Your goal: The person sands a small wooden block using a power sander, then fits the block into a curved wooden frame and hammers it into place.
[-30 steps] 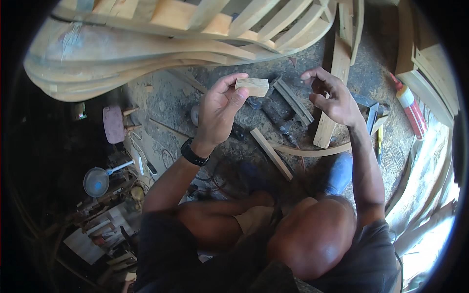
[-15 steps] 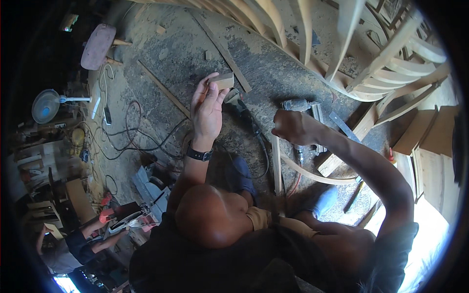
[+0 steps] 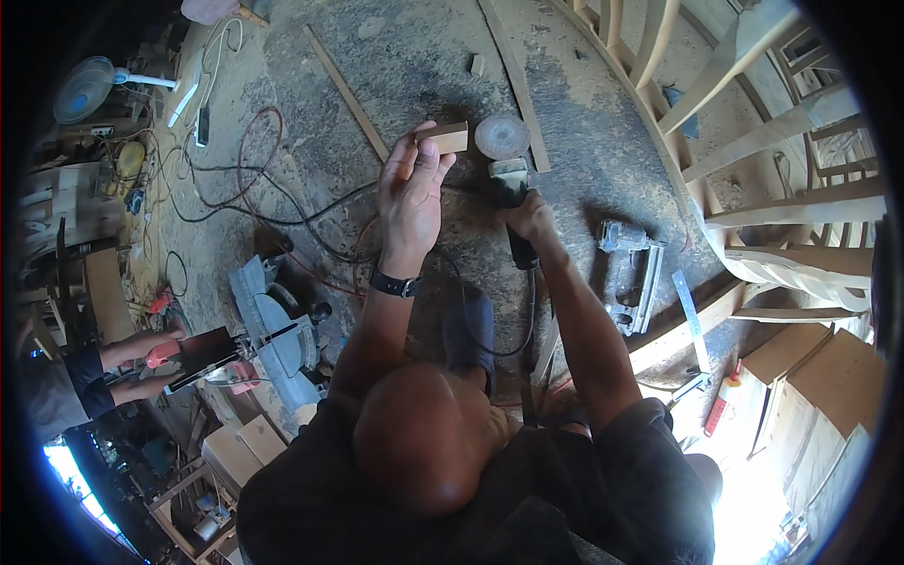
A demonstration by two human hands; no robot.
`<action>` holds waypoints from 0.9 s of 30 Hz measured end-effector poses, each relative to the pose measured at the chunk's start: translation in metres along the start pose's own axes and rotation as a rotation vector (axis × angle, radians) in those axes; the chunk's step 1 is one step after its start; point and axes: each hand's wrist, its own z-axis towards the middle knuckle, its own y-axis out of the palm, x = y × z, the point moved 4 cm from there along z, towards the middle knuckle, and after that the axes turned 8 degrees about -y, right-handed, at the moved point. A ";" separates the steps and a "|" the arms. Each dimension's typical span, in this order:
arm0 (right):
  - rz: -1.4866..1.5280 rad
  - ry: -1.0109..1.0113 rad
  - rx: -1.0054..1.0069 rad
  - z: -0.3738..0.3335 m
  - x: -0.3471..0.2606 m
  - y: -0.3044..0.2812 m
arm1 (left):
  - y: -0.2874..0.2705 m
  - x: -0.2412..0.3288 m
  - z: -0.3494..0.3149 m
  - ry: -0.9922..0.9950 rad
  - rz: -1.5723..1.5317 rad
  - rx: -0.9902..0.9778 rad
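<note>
My left hand (image 3: 411, 212), with a dark watch strap at the wrist, pinches a small light wooden block (image 3: 446, 140) between thumb and fingers, raised above the floor. Closed around the dark body of an angle grinder (image 3: 509, 188) is my right hand (image 3: 536, 224). The grinder's round, pale sanding disc (image 3: 502, 138) faces up, just right of the block and apart from it. A cord trails from the grinder's rear. I cannot tell whether the disc is spinning.
To the right lie a nail gun (image 3: 633, 273) and a metal ruler (image 3: 691, 315). Curved wooden ribs (image 3: 725, 80) stand at the far right. Cords (image 3: 282, 202) and a saw machine (image 3: 273, 325) are on the left, near another person's arms (image 3: 141, 363). Thin wood strips (image 3: 344, 89) lie ahead.
My right hand has moved left from near the nail gun and taken hold of the angle grinder, lifting its disc toward the block. My left hand still holds the block. The view has shifted.
</note>
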 end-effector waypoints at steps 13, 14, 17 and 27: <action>1.446 -0.303 -0.079 -0.082 -0.018 -0.018 | -0.013 0.008 0.017 0.171 0.095 -0.079; 1.497 -0.226 -0.103 -0.087 -0.017 -0.019 | -0.014 0.008 0.014 0.171 0.087 -0.070; 1.404 -0.229 0.047 -0.094 -0.011 -0.037 | -0.002 0.007 0.012 0.182 0.103 -0.080; 1.496 -0.451 0.052 -0.129 -0.014 -0.099 | 0.044 0.005 -0.009 0.251 0.237 -0.278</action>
